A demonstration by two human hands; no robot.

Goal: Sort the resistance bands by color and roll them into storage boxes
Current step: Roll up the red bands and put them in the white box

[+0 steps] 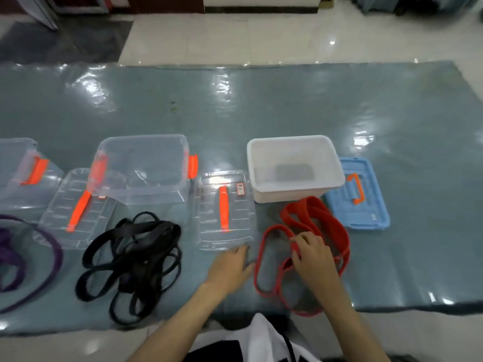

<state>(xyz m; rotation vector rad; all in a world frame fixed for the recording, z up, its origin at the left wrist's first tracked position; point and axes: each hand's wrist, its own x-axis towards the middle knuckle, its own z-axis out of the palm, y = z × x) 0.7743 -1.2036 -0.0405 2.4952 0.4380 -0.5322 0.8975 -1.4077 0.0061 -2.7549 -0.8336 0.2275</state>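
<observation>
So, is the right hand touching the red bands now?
Touching. The head view shows the right hand lying on the red bands, its fingers curled round one strand near the middle of the pile.

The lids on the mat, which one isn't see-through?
The blue lid, lying right of the white box. It is opaque blue with an orange handle; the two other lids are clear plastic with orange handles.

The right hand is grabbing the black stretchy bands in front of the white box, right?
Not quite. In the head view the right hand grips the red bands, not black ones, in front of the white box.
</observation>
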